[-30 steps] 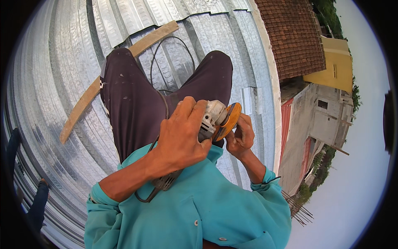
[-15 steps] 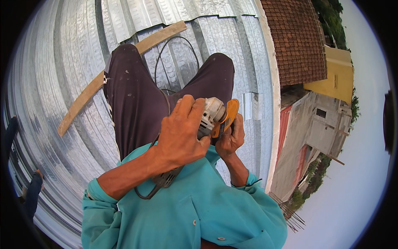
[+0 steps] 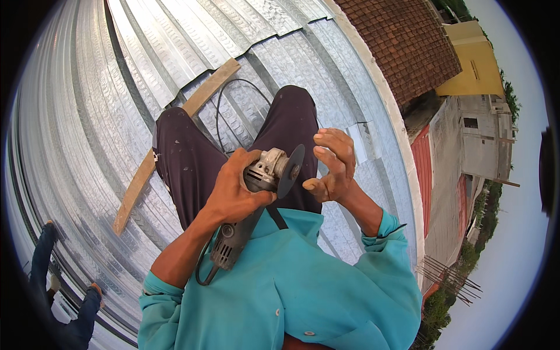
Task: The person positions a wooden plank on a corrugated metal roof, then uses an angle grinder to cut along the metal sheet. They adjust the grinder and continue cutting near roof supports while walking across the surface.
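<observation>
Outdoors, I see ribbed metal roofing (image 3: 99, 146) and a tiled roof (image 3: 402, 49); over the lap (image 3: 195, 163), the left hand (image 3: 229, 189) grips an angle grinder (image 3: 236, 238), the right hand (image 3: 339, 166) spread, empty, beside its disc (image 3: 291, 175).

Right hand (image 3: 336, 166) now off disc (image 3: 291, 171)

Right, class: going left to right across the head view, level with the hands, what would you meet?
Wooden plank, left hand, grinder disc, right hand, pale roof edge, grey building.
</observation>
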Tool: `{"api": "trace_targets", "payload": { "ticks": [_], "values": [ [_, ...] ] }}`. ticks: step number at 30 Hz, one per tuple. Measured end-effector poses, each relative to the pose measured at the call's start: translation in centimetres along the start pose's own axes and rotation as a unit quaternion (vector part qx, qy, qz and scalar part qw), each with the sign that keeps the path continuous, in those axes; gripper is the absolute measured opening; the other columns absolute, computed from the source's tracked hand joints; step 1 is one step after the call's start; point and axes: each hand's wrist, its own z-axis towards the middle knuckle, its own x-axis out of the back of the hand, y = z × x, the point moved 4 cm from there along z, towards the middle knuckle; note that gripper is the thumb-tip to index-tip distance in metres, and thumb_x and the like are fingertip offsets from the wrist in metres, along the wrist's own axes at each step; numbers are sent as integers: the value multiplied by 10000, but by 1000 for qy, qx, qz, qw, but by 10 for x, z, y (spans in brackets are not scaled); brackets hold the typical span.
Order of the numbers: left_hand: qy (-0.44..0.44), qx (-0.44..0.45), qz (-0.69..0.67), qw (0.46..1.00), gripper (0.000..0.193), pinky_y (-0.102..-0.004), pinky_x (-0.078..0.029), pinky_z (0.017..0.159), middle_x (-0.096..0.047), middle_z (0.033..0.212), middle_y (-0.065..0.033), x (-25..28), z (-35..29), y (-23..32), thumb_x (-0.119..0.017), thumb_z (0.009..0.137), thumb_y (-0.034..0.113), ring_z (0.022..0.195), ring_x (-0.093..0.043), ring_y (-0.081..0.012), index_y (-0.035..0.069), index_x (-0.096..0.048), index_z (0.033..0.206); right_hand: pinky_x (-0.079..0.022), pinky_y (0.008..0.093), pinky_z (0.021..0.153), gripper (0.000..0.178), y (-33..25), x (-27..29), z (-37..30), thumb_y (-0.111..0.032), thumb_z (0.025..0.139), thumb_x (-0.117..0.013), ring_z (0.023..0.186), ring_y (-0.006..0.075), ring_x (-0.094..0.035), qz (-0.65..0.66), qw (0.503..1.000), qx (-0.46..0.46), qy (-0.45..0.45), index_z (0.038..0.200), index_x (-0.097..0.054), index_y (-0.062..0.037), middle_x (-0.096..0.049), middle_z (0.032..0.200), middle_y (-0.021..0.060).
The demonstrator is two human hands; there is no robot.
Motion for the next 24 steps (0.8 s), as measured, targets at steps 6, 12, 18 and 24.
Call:
{"api": "trace_targets", "payload": {
  "ticks": [6, 12, 18, 24],
  "values": [
    [-65, 4, -3, 998, 691, -352, -489, 928, -621, 1068, -106, -8, -3, 6, -847, 643, 171, 1026, -620, -209, -39, -624, 1262, -469, 361, 639, 398, -23, -33, 3, -407, 891, -750, 722, 234, -593, 104, 957, 230, -141, 779, -573, -69, -603, 828, 84],
    [-29, -5, 10, 1000, 691, -359, -499, 898, -603, 1031, -88, -14, -12, 2, -857, 625, 173, 972, -613, -194, -39, -633, 1243, -343, 344, 517, 396, -18, -36, 2, -303, 863, -765, 599, 202, -496, 138, 968, 162, -136, 676, -476, -107, -499, 714, 49],
    [8, -17, -33, 999, 719, -386, -493, 806, -532, 971, -112, -18, -14, -6, -862, 597, 203, 896, -576, -237, -67, -620, 1218, -356, 378, 482, 350, -3, -43, -8, -225, 885, -735, 540, 236, -480, 152, 986, -1, -67, 673, -494, -86, -480, 676, 67],
    [29, -34, -10, 999, 720, -380, -495, 816, -523, 977, -113, -14, -12, -2, -853, 612, 206, 891, -574, -238, -75, -612, 1230, -336, 367, 489, 393, 13, -54, -23, -206, 1010, -643, 482, 200, -427, 197, 939, -281, 1, 687, -505, -30, -463, 591, 48]
  ]
}}
